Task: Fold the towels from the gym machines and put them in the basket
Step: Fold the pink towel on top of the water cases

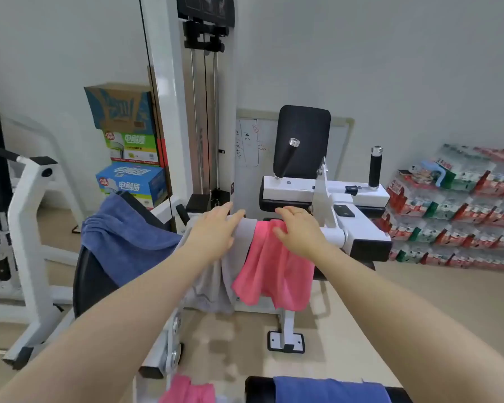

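- Beige floor (419, 315) runs under everything I see, with a white wall (405, 68) closing the room at the back.
- Nearest to me, at the bottom edge, a pink cloth (186, 391) and a blue cloth (329, 389) lie over a black padded bar; both are cut off by the frame.
- Both my forearms reach forward to the white gym machine (364, 228) in the middle.
- My left hand (216, 231) rests flat on the grey towel (216, 274), fingers straight and spread, grip slack, pinching nothing I can make out.
- My right hand (296, 228) lies on top of the pink towel (274, 269), fingers slightly bent over its upper edge; I cannot tell whether the grip has closed on the fabric.
- Grey and pink towels hang side by side over the same bar, touching, the pink one to the right.
- Left of them a blue towel (128, 234) drapes over a black pad.
- Behind stand the weight stack column (204, 112), a black back pad (301, 141) and two black handles.
- Farthest off, stacked cartons (128, 146) sit at the left wall, a whiteboard (250, 146) leans behind the machine, and shrink-wrapped bottle packs (463, 207) pile up at the right.
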Motion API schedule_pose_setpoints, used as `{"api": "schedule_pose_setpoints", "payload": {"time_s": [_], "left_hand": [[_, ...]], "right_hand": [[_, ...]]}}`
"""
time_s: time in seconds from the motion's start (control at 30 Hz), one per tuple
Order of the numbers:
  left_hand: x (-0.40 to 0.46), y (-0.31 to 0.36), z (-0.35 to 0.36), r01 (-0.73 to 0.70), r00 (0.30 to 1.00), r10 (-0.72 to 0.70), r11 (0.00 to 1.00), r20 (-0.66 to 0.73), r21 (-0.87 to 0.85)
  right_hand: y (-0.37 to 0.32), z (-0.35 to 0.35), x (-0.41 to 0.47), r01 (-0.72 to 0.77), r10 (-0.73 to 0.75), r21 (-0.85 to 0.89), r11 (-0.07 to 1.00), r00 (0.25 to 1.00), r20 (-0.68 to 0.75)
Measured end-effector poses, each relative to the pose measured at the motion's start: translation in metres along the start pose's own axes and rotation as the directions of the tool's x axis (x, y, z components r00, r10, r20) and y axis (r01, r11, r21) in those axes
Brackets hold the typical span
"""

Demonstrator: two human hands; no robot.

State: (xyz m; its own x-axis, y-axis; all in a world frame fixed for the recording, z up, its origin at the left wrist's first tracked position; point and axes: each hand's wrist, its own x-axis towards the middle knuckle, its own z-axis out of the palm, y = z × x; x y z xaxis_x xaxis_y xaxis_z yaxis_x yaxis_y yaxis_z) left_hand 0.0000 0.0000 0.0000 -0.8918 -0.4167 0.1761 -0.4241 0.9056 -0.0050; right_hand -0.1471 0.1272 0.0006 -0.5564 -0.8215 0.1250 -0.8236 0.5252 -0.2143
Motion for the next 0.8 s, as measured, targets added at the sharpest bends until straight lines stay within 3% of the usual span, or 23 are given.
{"api": "schedule_pose_setpoints", "payload": {"time_s": [0.13,0.27,0.37,0.43,0.53,0.6,0.67,0.8], "left_hand": [[0.017,-0.004,0.009,0.029,0.999,-0.033,0.995,0.041,0.095],[0.022,-0.006,0.008,0.036,0.999,-0.038,0.996,0.022,0.085],[0.019,-0.008,0.011,0.027,1.0,-0.027,0.997,0.002,0.068],[0.018,-0.01,0.013,0.019,1.0,-0.019,0.998,-0.001,0.053],[0.014,-0.01,0.014,0.024,1.0,-0.024,1.0,0.015,0.006],[0.006,-0.006,0.013,0.039,0.999,-0.038,0.982,0.008,-0.187],[-0.007,0.001,0.004,-0.021,0.997,-0.013,0.906,-0.077,-0.422],[-0.049,0.029,-0.037,-0.246,0.959,0.069,0.688,-0.276,-0.683]], "right_hand": [[0.002,0.018,0.022,0.074,-0.063,-0.082,0.994,0.99,0.124],[0.004,0.018,0.028,0.129,-0.126,-0.111,0.985,0.991,0.034],[-0.001,0.02,0.024,0.186,-0.188,-0.26,0.948,0.982,0.019],[-0.007,0.016,0.019,0.158,-0.159,-0.249,0.956,0.987,0.015],[-0.015,-0.005,0.001,-0.087,0.094,0.062,0.994,0.989,-0.116],[-0.016,-0.022,-0.018,-0.187,0.28,0.34,0.922,0.927,-0.25],[-0.019,-0.036,-0.043,-0.123,0.358,0.526,0.841,0.856,-0.372],[-0.034,-0.043,-0.095,-0.026,0.38,0.615,0.788,0.807,-0.453]]}}
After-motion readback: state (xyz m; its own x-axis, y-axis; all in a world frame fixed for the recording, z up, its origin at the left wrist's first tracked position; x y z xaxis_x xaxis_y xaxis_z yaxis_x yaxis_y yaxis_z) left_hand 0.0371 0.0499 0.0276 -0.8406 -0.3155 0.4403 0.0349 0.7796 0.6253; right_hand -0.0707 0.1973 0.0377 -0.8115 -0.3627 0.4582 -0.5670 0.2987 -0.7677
